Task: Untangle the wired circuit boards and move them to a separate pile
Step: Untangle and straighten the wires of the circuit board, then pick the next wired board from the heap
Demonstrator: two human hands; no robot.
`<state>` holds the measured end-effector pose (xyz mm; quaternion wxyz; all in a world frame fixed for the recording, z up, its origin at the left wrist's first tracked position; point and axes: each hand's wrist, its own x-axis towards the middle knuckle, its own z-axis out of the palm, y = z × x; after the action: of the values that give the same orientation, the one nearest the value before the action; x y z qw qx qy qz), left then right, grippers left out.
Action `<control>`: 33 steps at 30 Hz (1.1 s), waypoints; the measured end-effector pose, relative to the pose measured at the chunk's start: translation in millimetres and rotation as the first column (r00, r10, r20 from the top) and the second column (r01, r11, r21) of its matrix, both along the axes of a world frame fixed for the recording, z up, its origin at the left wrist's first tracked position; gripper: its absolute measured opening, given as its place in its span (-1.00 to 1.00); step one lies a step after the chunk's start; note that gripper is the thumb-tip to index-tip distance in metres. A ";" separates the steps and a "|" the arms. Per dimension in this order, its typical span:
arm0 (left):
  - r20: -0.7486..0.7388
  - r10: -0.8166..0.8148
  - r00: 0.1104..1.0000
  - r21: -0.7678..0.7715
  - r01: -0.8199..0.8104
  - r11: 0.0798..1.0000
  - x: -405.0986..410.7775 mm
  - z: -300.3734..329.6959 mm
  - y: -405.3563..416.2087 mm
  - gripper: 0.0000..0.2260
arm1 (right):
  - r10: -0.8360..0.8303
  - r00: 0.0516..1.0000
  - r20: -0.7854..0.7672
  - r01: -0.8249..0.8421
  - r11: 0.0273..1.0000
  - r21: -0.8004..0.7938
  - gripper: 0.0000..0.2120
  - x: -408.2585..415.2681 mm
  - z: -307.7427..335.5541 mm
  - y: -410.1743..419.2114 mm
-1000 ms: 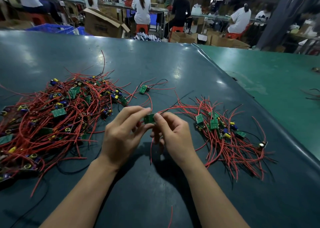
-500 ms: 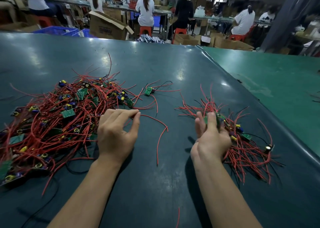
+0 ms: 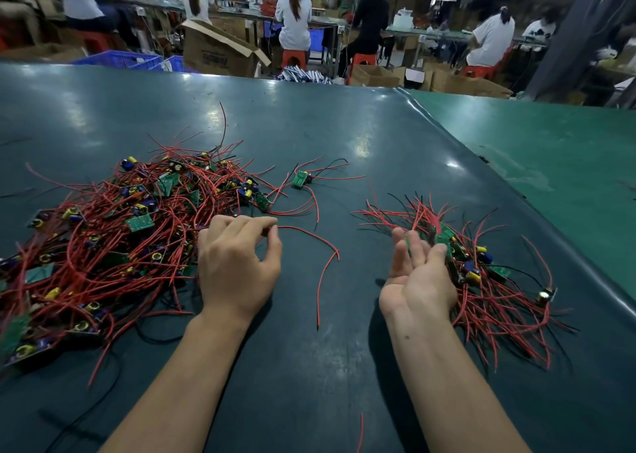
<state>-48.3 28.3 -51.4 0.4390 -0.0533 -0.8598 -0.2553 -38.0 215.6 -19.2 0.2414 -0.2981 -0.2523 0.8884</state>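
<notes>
A big tangled pile (image 3: 113, 232) of green circuit boards with red wires and yellow-blue capacitors lies at the left of the dark table (image 3: 309, 377). My left hand (image 3: 234, 266) rests at its right edge. Its curled fingertips pinch one end of a long red wire (image 3: 332, 251) that trails right and then towards me. A smaller sorted pile (image 3: 502, 301) lies at the right. My right hand (image 3: 416, 280) is at its left edge, palm turned sideways and fingers straight, with a green board (image 3: 444, 236) lying by the fingertips. One lone board (image 3: 300, 179) sits between the piles, farther back.
A lighter green table (image 3: 550, 163) adjoins on the right, past a raised seam. Beyond the far edge stand a cardboard box (image 3: 213, 49) and blue crates, and several seated people work there. A loose red wire scrap (image 3: 360, 432) lies near me.
Both hands held one board at the centre. My right hand carried it to the right pile and opened its fingers. My left hand stayed by the tangled pile.
</notes>
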 end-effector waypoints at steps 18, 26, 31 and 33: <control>0.349 0.491 0.798 -0.024 -0.516 0.856 -1.0 6.7 -40.2 -0.87 | 0.374 0.922 0.100 -0.384 0.917 0.107 -0.70 -0.1 2.4 -6.5; 0.444 0.450 0.775 -0.316 -0.335 0.888 -14.1 -5.9 -26.7 -0.60 | 0.444 0.893 0.076 -0.450 0.885 0.116 -0.72 -1.0 1.2 -7.4; 0.393 0.374 0.840 -0.217 -0.311 0.925 -19.5 -8.7 -24.0 -0.71 | 0.469 0.882 0.055 -0.472 0.872 0.131 -0.73 -1.0 0.4 -7.2; 0.367 0.373 0.852 -0.175 -0.331 0.927 -18.8 -8.2 -24.6 -0.75 | 0.476 0.877 0.059 -0.479 0.867 0.137 -0.73 -0.9 0.3 -7.7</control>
<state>-67.1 3.7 -59.7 0.2931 0.1343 -0.9376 -0.1302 -39.0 207.9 -18.9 0.0326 -0.2182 -0.3858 0.8958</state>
